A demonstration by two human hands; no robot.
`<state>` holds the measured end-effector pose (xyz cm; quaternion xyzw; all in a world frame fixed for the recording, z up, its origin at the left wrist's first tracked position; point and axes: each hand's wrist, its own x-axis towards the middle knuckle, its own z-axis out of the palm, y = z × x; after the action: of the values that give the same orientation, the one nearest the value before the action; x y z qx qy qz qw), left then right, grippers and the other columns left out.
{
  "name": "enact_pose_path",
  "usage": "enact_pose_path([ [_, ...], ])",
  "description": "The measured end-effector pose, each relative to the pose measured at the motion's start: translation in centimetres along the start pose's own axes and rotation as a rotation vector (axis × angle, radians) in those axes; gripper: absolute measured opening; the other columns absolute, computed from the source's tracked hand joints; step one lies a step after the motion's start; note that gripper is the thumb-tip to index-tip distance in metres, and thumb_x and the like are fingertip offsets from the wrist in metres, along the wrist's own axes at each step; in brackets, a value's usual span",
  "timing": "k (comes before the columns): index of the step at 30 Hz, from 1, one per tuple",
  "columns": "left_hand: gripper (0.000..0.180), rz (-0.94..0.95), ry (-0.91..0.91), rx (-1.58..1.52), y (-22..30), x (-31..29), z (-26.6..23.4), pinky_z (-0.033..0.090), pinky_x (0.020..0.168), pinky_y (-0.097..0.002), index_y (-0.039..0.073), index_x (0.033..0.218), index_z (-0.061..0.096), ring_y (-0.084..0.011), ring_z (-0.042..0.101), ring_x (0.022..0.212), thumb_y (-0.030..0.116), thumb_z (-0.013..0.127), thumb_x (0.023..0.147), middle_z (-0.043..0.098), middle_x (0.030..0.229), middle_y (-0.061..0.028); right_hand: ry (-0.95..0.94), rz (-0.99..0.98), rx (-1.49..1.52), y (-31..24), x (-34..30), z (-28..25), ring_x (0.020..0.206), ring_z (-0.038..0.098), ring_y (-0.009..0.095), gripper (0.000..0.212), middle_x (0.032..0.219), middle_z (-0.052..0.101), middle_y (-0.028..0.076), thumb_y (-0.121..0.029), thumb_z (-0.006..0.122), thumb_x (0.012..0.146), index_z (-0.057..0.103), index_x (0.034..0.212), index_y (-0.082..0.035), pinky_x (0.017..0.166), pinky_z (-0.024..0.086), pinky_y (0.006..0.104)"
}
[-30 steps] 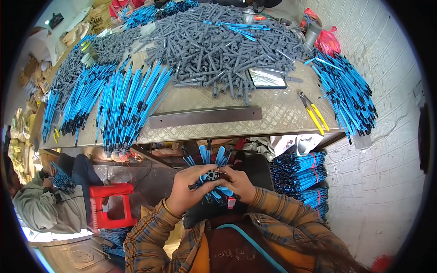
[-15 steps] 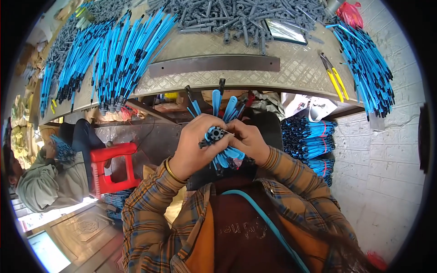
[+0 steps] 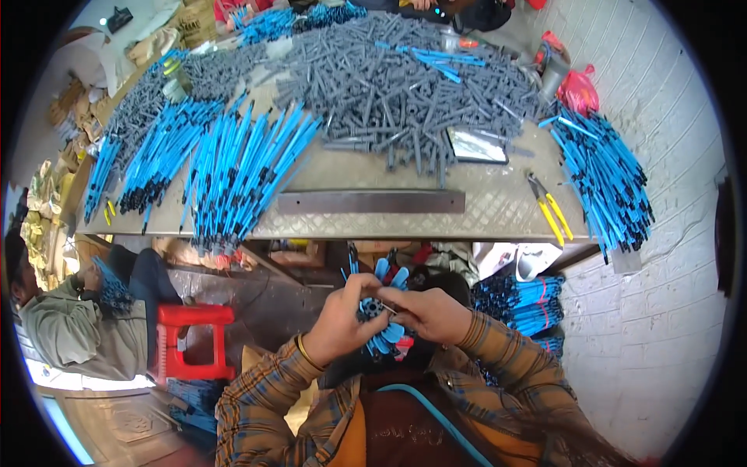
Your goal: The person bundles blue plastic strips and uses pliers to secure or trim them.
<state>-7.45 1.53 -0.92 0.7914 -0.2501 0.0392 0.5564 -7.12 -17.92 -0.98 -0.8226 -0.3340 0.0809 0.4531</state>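
Observation:
Between my hands, below the table edge, is a black notched round hub [image 3: 374,308] ringed by blue strips [image 3: 381,342] with black ends, which stick out above and below it. My left hand [image 3: 342,317] is closed around the hub from the left, thumb and forefinger curled about its rim. Over its right side, my right hand [image 3: 432,314] pinches with thumb and forefinger at what looks like a thin pale wire [image 3: 390,310] running to the hub. The other fingers of my right hand are bent, and its fingertips are partly hidden.
On the table [image 3: 342,224] lie a flat metal bar [image 3: 372,202], yellow-handled pliers [image 3: 551,210], a mirror-like plate [image 3: 477,146], heaped grey plastic tubes [image 3: 405,101] and blue strip bundles [image 3: 253,175]. A red stool [image 3: 194,315] stands left, beside a seated person [image 3: 89,327]. Tied bundles [image 3: 529,303] are stacked right.
The view has tilted up, so more of the far table shows and everything sits lower in the picture. Both hands keep hold at the hub, my right fingers still at its right side.

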Motion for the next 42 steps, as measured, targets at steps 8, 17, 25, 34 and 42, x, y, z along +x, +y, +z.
enact_pose_path([
  [8,0.030,0.037,-0.060,0.052,0.2,0.4,-0.3,0.047,0.060,-0.0316,0.003,0.089,0.047,-0.0296,0.060,0.070,0.009,0.069,0.071,0.056,0.080,-0.0145,-0.034,-0.143,-0.123,-0.6,0.5,-1.5,0.071,0.059,0.033,0.034,0.081,0.060,0.014,-0.021,0.057,0.083,0.048,0.114,-0.010,0.060,0.048,0.0388],
  [17,0.029,0.109,-0.121,0.113,0.5,0.3,-0.3,0.045,0.054,-0.0319,0.005,0.084,0.047,-0.0280,0.059,0.060,0.012,0.071,0.071,0.055,0.067,-0.0111,0.091,-0.221,-0.144,0.2,0.3,-0.7,0.064,0.057,0.031,0.016,0.072,0.056,0.013,-0.021,0.054,0.086,0.055,0.091,-0.006,0.056,0.046,0.0351],
  [25,0.025,0.071,-0.141,0.108,0.5,0.9,-0.6,0.045,0.055,-0.0302,0.004,0.082,0.047,-0.0233,0.056,0.059,0.009,0.069,0.072,0.054,0.067,-0.0111,0.226,0.041,0.160,1.2,1.2,0.7,0.063,0.057,0.020,0.013,0.073,0.055,0.009,-0.018,0.054,0.087,0.054,0.088,-0.004,0.057,0.045,0.0287],
  [34,0.021,-0.088,-0.099,0.011,0.2,1.6,-0.6,0.045,0.056,-0.0302,0.003,0.083,0.049,-0.0258,0.058,0.060,0.006,0.066,0.071,0.054,0.068,-0.0109,0.248,0.018,0.316,1.6,0.8,1.1,0.061,0.056,0.019,0.009,0.073,0.055,0.008,-0.013,0.056,0.086,0.054,0.087,-0.004,0.057,0.045,0.0267],
  [42,0.022,-0.037,-0.108,0.080,0.1,1.1,-0.5,0.045,0.055,-0.0340,0.004,0.082,0.048,-0.0321,0.058,0.062,0.007,0.065,0.069,0.055,0.068,-0.0143,0.280,-0.062,0.107,-0.2,0.6,0.7,0.065,0.057,0.025,0.011,0.073,0.056,0.009,-0.011,0.060,0.082,0.055,0.089,-0.005,0.057,0.045,0.0303],
])
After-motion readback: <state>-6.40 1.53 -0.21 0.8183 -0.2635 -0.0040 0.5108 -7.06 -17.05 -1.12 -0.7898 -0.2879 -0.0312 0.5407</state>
